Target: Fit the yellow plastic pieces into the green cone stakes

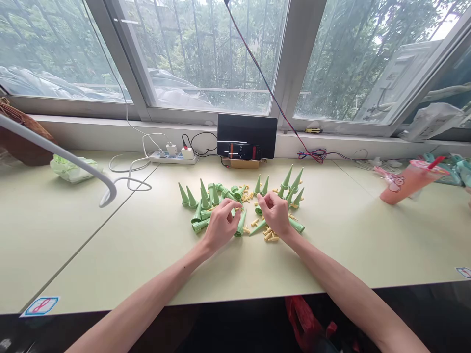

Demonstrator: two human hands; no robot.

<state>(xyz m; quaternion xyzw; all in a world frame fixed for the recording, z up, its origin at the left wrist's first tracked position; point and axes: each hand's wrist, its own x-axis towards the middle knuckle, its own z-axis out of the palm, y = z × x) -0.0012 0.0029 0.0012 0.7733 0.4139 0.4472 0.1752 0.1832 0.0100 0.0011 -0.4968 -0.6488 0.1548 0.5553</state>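
My left hand point(222, 223) is closed in a pinch above the middle of the pile, with a small yellow plastic piece showing at its fingertips. To its right, my right hand point(275, 214) has thumb and forefinger pressed together; whatever lies between them is too small to make out. Green plastic cone spikes point(204, 198) stand and lie left of and beneath my left hand. More green spikes point(286, 177) stand upright behind my right hand. Loose yellow T-shaped pieces point(271, 235) lie by the right wrist, and others point(247, 197) sit between the two hands.
A phone point(244, 151) leans on a small cardboard box point(244, 163) before a dark screen point(247, 132). A power strip point(173, 157) with cables is at the back. An orange drink cup point(408, 184) tilts at right; a white curved tube point(59, 149) crosses the left.
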